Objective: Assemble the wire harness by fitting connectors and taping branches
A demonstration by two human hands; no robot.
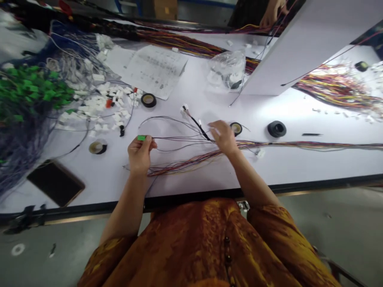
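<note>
My left hand [139,153] is closed, pinching a small green connector [141,138] with thin dark wires running right from it. My right hand [224,137] hovers over those wires [179,137] where they meet a black-sleeved branch [201,128]; its fingers are curled and blurred, and I cannot see whether they hold a wire. A bundle of coloured wires [185,161] lies on the white table [299,163] under both hands and runs off to the right.
Tape rolls [149,100] [97,147] [277,128] [236,128] lie about. White connectors [101,107], green connectors [30,89], a printed sheet [155,69], a plastic bag [227,71], a dark tablet [55,182] and a white board [302,48] surround them. Another person's hand [271,14] works far back.
</note>
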